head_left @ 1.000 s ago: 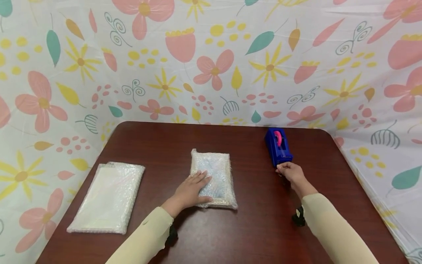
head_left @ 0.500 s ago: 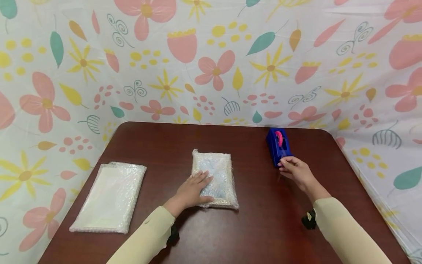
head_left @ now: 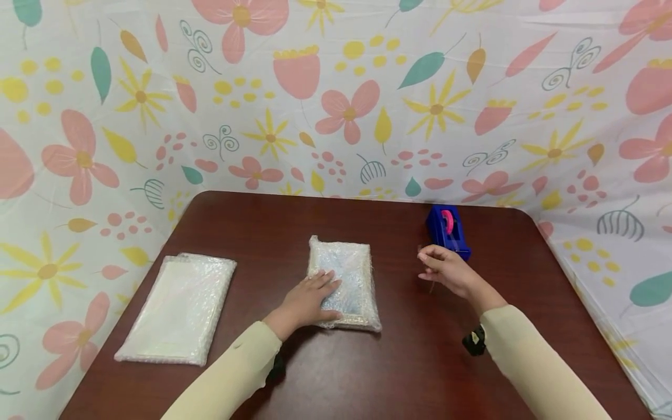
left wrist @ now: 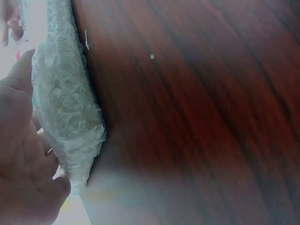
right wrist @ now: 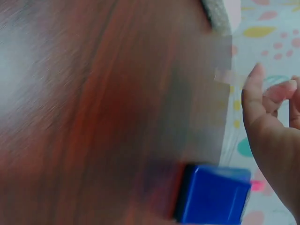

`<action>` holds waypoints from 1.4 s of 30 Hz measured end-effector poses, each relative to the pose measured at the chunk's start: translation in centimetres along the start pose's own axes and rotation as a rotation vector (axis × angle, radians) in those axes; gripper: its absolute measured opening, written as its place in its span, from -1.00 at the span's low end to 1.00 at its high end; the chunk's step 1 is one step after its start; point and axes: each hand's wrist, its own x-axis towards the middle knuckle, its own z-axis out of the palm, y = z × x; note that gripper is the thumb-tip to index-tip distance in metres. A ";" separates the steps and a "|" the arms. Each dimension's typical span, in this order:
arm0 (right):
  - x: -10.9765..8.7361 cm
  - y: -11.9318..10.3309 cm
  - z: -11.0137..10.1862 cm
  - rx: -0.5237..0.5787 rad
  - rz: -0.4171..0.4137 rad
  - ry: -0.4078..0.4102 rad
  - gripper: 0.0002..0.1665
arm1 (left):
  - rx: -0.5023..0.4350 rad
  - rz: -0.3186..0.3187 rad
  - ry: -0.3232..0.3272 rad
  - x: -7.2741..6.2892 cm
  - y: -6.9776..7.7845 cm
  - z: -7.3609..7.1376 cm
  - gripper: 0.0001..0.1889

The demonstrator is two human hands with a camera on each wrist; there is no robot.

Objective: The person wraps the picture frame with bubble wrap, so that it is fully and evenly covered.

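My left hand [head_left: 307,298] lies with fingers spread over the left side of a flat package [head_left: 353,283] in bubble wrap, near the table's middle. The left wrist view shows the package's crinkled wrapped edge [left wrist: 70,98] beside that palm. To the right, above the table, my right hand [head_left: 450,273] pinches a short piece of clear tape [right wrist: 226,77] between thumb and fingers. Just beyond this hand stands a blue tape dispenser [head_left: 455,244] with a pink core [head_left: 447,221]; it also shows low in the right wrist view.
Another, larger flat package [head_left: 175,309] in bubble wrap lies on the left of the dark brown table [head_left: 404,373]. A flower-patterned cloth [head_left: 346,157] hangs along the table's back and sides.
My right hand has drawn the tape off the dispenser and come left, toward the package. My left hand has stayed on the package. The head view has shifted slightly.
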 end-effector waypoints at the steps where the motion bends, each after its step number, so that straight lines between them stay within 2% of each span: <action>1: 0.2 -0.2 0.3 -0.028 0.007 -0.020 -0.82 | 0.005 0.002 0.001 0.0 0.0 0.0 -0.20; 6: 1.6 -1.1 2.0 -0.134 0.030 -0.076 -0.79 | 0.013 0.005 0.002 0.1 0.0 0.1 -0.20; 13: 2.9 -1.7 3.9 -0.179 0.032 -0.092 -0.84 | 0.004 -0.016 -0.012 0.0 -0.1 -0.1 -0.19; 27: 3.8 -2.8 5.4 -0.170 0.029 -0.104 -0.81 | 0.000 -0.034 -0.031 -0.1 0.3 -0.4 -0.20; 31: 3.9 -3.4 5.7 -0.192 0.028 -0.108 -0.78 | 0.002 -0.027 -0.024 -0.1 0.3 -0.4 -0.20; 36: 4.3 -4.0 5.9 -0.227 0.037 -0.104 -0.87 | 0.010 -0.013 -0.015 -0.1 0.2 -0.4 -0.21; 42: 4.6 -4.8 6.1 -0.264 0.039 -0.102 -0.85 | 0.017 -0.017 -0.019 0.0 0.2 -0.4 -0.21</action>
